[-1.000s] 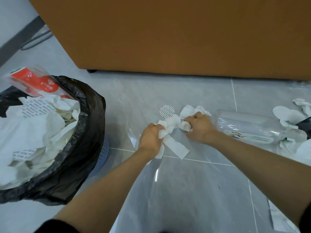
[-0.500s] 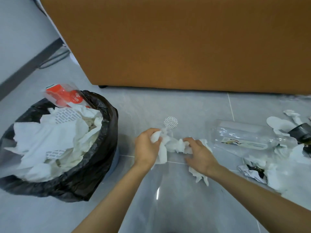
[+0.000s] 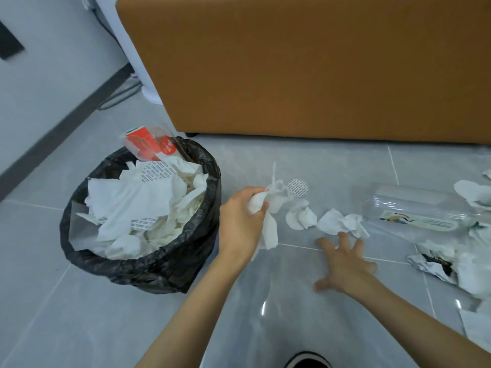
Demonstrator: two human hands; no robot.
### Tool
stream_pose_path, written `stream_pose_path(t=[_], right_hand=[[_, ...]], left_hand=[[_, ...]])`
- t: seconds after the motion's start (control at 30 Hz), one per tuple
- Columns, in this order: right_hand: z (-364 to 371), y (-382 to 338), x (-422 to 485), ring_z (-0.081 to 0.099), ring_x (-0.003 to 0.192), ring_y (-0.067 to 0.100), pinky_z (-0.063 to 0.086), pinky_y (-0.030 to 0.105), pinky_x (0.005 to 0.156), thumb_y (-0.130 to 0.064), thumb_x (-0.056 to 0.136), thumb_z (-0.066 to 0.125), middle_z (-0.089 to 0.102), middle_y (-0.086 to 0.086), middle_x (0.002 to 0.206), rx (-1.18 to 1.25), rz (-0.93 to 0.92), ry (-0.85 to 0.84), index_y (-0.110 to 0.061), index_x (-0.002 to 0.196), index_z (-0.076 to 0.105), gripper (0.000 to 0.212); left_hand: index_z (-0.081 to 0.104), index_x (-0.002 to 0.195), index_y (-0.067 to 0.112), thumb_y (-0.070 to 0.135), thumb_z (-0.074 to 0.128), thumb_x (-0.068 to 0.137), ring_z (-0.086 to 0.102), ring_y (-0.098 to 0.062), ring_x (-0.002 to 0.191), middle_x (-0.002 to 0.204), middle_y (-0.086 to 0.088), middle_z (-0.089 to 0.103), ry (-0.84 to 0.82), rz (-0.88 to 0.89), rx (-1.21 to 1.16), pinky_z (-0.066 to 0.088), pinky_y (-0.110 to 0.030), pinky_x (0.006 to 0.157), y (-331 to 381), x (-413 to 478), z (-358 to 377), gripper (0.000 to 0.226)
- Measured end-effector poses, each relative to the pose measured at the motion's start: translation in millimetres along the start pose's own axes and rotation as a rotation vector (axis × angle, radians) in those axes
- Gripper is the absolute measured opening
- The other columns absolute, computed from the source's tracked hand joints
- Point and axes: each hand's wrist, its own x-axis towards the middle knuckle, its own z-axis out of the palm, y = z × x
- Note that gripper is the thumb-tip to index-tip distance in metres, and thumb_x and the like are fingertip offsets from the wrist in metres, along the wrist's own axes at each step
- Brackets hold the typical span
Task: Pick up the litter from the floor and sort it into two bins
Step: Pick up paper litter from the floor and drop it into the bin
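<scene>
1. Left hand (image 3: 240, 224) has its fingers clamped on a wad of tissue (image 3: 261, 208), just right of the bin (image 3: 202, 235).
2. Right hand (image 3: 345, 264) hovers with fingers spread apart, holding nothing.
3. More tissues (image 3: 337, 223) lie on the floor (image 3: 79, 314) beside a clear bottle (image 3: 414, 211).

— What carries everything here?
— A glossy grey tiled floor (image 3: 132, 328) with pale grout lines; a bin lined in black plastic (image 3: 148, 264) stands on it at the left.
— And loose on the tiles?
— Crumpled white tissues (image 3: 342, 224) near the middle; a round patterned disc (image 3: 297, 187) just behind them; a clear bottle (image 3: 414, 211) on its side to the right; more crumpled paper (image 3: 430, 264) at the right edge; an orange-brown piece of furniture (image 3: 318, 75) stands behind.
</scene>
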Motion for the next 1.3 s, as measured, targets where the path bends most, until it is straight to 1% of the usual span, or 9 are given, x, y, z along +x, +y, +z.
stream_pose_path(t=[0.17,0.33,0.5,0.67,0.8,1.07,1.17,1.23,1.3], right_hand=[[14,16,4,0.044,0.111,0.031,0.045,0.033,0.088,-0.004,0.085,0.053,0.03,0.011,0.124,0.193,-0.043,0.114,-0.02,0.127,0.041,0.046],[6,18,6,0.055,0.096,0.027,0.039,0.024,0.075,0.0,0.082,0.058,0.053,0.013,0.112,0.643,-0.107,0.213,-0.012,0.11,0.057,0.03],[-36,-12,-16,0.063,0.086,0.025,0.058,0.039,0.074,-0.001,0.084,0.062,0.06,0.006,0.099,1.171,-0.241,0.327,-0.018,0.103,0.058,0.027],[-94,-65,-52,0.062,0.079,0.017,0.056,0.017,0.06,-0.004,0.087,0.061,0.056,-0.003,0.099,1.376,-0.47,0.302,-0.021,0.109,0.06,0.028],[-125,-109,-72,0.064,0.083,0.017,0.058,0.021,0.065,-0.004,0.087,0.061,0.06,0.002,0.108,1.39,-0.65,0.21,-0.022,0.111,0.061,0.03],[-137,-176,-81,0.053,0.123,0.022,0.045,0.041,0.103,-0.011,0.095,0.048,0.045,-0.002,0.143,1.021,-0.866,-0.012,-0.028,0.149,0.025,0.06],[-128,-182,-82,0.058,0.101,0.004,0.043,0.022,0.096,-0.008,0.098,0.039,0.047,0.0,0.141,0.759,-0.92,0.08,-0.03,0.151,0.016,0.061],[-123,-181,-82,0.033,0.07,-0.013,0.035,0.014,0.091,-0.006,0.099,0.037,0.041,-0.006,0.145,0.641,-0.951,0.221,-0.023,0.15,0.023,0.056],[-118,-178,-80,0.031,0.069,-0.015,0.026,0.008,0.089,-0.005,0.097,0.041,0.032,-0.007,0.152,0.592,-0.961,0.342,-0.018,0.145,0.036,0.05]], left_hand=[[0.069,0.106,0.016,0.009,0.064,0.085,0.053,0.004,0.076,0.089,0.016,0.06,-0.011,-0.023,-0.032,0.035,0.006,0.064,0,-5,7,0.023],[0.069,0.105,0.017,0.01,0.065,0.085,0.055,0.008,0.072,0.089,0.015,0.063,-0.012,-0.029,-0.053,0.036,0.006,0.064,6,-6,6,0.022],[0.067,0.098,0.027,0.016,0.065,0.085,0.057,0.005,0.084,0.087,0.024,0.062,0.034,0.042,-0.093,0.044,-0.008,0.077,24,-1,-19,0.017],[0.064,0.088,0.034,0.017,0.068,0.083,0.059,0.008,0.08,0.085,0.023,0.065,0.198,0.071,-0.193,0.047,-0.012,0.077,47,12,-71,0.019],[0.068,0.094,0.026,0.018,0.069,0.083,0.066,-0.012,0.088,0.091,0.01,0.071,0.332,0.056,-0.244,0.055,-0.034,0.083,49,18,-112,0.013],[0.066,0.104,0.025,0.016,0.059,0.089,0.058,-0.007,0.091,0.097,0.013,0.065,0.574,0.036,0.098,0.038,-0.005,0.075,9,14,-155,0.018],[0.06,0.12,0.016,0.009,0.056,0.09,0.05,-0.016,0.117,0.123,0.001,0.058,0.43,0.04,0.339,0.026,-0.005,0.08,-14,11,-155,0.031],[0.042,0.14,0.016,0.012,0.053,0.093,0.031,-0.018,0.137,0.147,-0.002,0.037,0.263,0.055,0.425,0.018,-0.01,0.098,-29,10,-151,0.048],[0.02,0.149,0.017,0.021,0.046,0.097,0.008,-0.021,0.146,0.158,-0.002,0.012,0.105,0.018,0.496,0.012,-0.026,0.113,-41,10,-145,0.058]])
